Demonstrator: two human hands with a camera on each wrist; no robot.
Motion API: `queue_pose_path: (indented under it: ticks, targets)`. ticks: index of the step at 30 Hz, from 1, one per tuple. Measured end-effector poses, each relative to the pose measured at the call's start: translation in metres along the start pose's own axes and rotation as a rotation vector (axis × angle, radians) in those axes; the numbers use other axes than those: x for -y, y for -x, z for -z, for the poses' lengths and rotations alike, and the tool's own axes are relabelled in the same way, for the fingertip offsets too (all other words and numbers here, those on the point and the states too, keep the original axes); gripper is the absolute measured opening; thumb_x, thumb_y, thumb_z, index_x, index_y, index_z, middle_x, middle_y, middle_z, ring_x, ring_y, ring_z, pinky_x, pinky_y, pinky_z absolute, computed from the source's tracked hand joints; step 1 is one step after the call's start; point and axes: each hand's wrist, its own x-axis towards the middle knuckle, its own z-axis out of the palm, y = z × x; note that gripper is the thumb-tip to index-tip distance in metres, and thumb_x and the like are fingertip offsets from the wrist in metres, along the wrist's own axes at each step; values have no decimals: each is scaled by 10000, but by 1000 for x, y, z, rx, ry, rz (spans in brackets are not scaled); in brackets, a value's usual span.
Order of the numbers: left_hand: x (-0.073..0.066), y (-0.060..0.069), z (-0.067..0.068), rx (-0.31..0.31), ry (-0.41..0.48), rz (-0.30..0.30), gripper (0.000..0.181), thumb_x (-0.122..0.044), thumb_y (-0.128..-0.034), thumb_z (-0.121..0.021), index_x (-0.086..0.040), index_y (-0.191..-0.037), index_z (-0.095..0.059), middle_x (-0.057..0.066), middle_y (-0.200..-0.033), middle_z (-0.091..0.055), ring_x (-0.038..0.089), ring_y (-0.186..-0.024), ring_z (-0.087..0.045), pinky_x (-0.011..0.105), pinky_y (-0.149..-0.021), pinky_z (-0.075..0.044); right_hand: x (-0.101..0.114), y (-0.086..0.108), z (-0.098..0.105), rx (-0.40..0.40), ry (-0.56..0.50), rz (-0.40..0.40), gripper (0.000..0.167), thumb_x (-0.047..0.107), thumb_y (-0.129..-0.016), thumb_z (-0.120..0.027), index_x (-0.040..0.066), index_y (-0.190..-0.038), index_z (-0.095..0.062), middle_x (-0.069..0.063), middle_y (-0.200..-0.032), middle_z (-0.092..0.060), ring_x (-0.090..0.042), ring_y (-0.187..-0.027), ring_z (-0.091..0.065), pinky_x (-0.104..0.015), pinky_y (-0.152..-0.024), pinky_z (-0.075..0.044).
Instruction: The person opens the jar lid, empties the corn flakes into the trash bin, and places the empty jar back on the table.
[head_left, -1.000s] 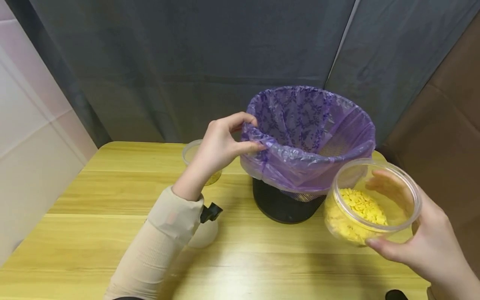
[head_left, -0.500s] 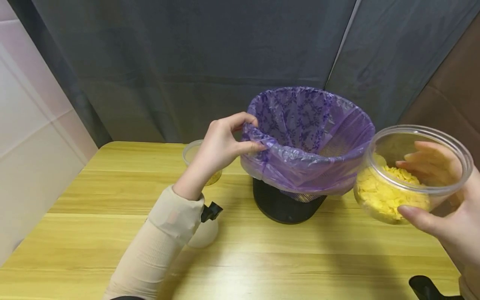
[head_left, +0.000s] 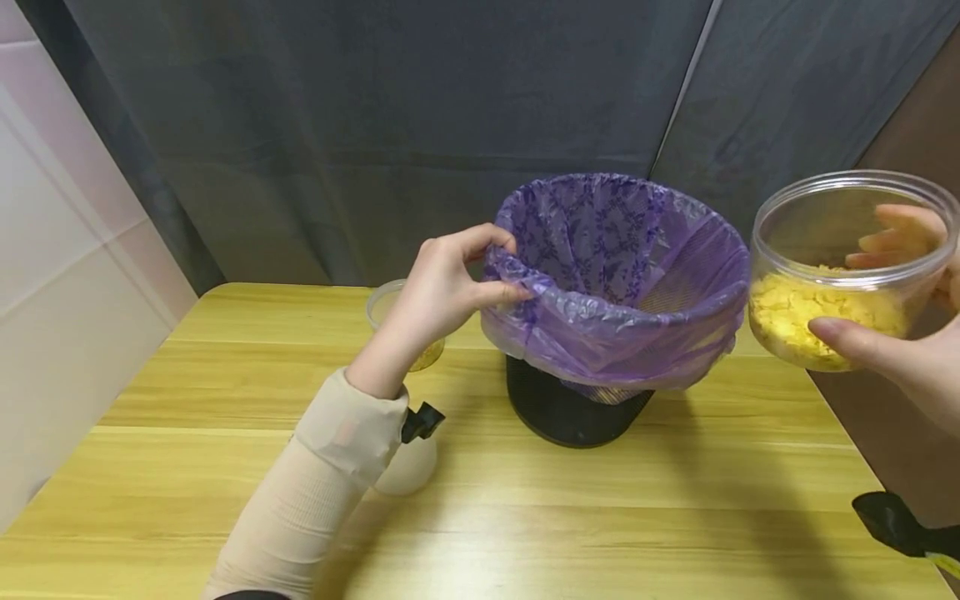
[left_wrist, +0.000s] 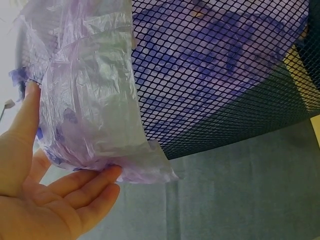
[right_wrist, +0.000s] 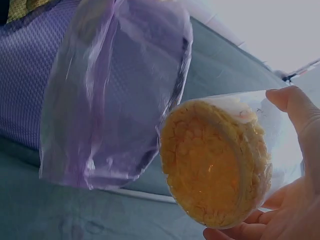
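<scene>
My left hand point(head_left: 442, 287) pinches the rim of a purple plastic bag point(head_left: 600, 346) that lines a black mesh bin point(head_left: 573, 412). In the left wrist view the fingers lie under the bag's folded edge, beside the mesh wall point(left_wrist: 225, 85). My right hand point(head_left: 918, 342) grips a clear plastic jar point(head_left: 855, 271) without a lid, holding it up just right of the bin. Yellow flakes point(head_left: 821, 308) fill its lower part. From below, in the right wrist view, the jar's base point(right_wrist: 205, 165) shows the packed flakes, with thumb and fingers round its side.
Behind my left wrist a second clear container point(head_left: 386, 296) with some yellow contents stands on the wooden table point(head_left: 187, 417). A pale round thing point(head_left: 408, 468) lies partly hidden under the left forearm. Grey curtains point(head_left: 375, 125) hang behind the table.
My right hand has lifted the jar and moved it right, away from the bin's front, turning it more upright. The left hand has stayed on the bag's rim.
</scene>
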Motion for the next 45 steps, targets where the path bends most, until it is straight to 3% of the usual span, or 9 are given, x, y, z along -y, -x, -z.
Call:
queue_pose_path:
  ticks: [7,13,16,20,26,34,38,41,45]
  targets:
    - [-1,-1,0,2,-13,-7,366,-211,-705,-863,-133,-991,-650,-9,-940,-636,130,-704,-464,291,-650,-392,4,-19,1,-25,112,-18,871,-16,-644,-824,225,-1400,-465,202,-1102,-491,60,-944,-465,-118,-815,-314]
    - [-1,-1,0,3,-22,-2,363,-203,-707,-862,-135,-994,-652,-11,-928,-638,141,-675,-443,295,-598,-363,12,-36,1,7,198,-2,846,67,-664,-843,97,-1412,-449,176,-928,-462,28,-812,-398,-132,-746,-287]
    - [0,-1,0,2,-20,-2,358,-198,-708,-861,-133,-991,-652,-10,-919,-640,145,-663,-434,301,-575,-352,14,-46,1,24,187,34,783,48,-653,-849,60,-1352,-496,197,-855,-480,26,-786,-412,-133,-742,-287]
    - [-1,-1,-1,7,-23,1,357,-204,-712,-858,-136,-994,-648,0,-848,-610,128,-591,-343,298,-538,-313,13,-57,-1,18,189,70,642,35,-618,-864,77,-1192,-581,270,-985,-486,77,-955,-399,-148,-889,-274]
    - [-2,0,0,3,-33,-1,363,-210,-710,-859,-135,-997,-651,4,-791,-576,117,-556,-295,292,-526,-297,15,-64,-5,16,320,31,793,122,-597,-886,-20,-1285,-518,242,-978,-336,96,-999,-239,-200,-894,-202]
    - [-2,-1,1,11,-47,-9,363,-224,-716,-854,-142,-1002,-646,11,-680,-451,114,-548,-273,288,-522,-282,17,-70,-7,28,331,25,854,109,-577,-881,15,-1338,-505,244,-994,-301,96,-1004,-211,-276,-949,-191]
    - [-2,-2,1,12,-56,-13,362,-226,-717,-854,-141,-1001,-646,7,-696,-480,114,-552,-274,289,-525,-283,20,-71,-8,24,334,10,889,109,-569,-880,50,-1365,-488,253,-1022,-286,94,-1041,-205,-303,-981,-186]
    - [-2,-2,1,13,-59,-9,362,-228,-715,-854,-140,-998,-646,4,-750,-542,116,-559,-281,294,-527,-287,21,-72,-9,37,343,-3,914,111,-575,-882,74,-1389,-467,241,-1078,-273,19,-1128,-239,-342,-1002,-184]
    - [-1,-2,2,17,-66,-8,362,-229,-717,-853,-137,-998,-645,7,-716,-498,119,-560,-272,297,-531,-281,19,-71,-10,42,342,15,934,73,-574,-877,68,-1403,-446,200,-1157,-282,-132,-1228,-256,-374,-1021,-183]
